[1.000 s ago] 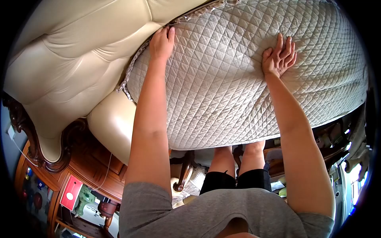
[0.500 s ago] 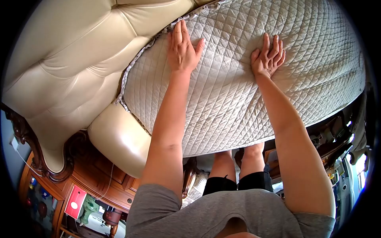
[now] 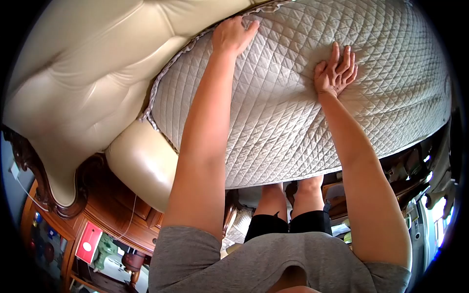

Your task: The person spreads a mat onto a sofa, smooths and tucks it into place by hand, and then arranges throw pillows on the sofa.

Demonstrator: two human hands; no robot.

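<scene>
"Currently, where does the quilted cover (image 3: 273, 112) lie relative to the hands?"

"Beneath both, across the seat of the sofa (image 3: 139, 163), its long axis running left to right alongside the backrest (image 3: 110, 61). Of the 2 hands, the left hand (image 3: 228, 38) is nearer the seat's rear edge, at the patterned trim (image 3: 274, 7). The right hand (image 3: 335, 75) rests to its right, farther from that edge."

"State of grip?"

"Right: released, palm down, fingers spread. Left: fingertips hidden at the rear edge; cannot tell whether they grasp the trim."

"Appearance of cover?"

"Pale grey-beige, stitched in diamonds, creased around the right hand"
</scene>
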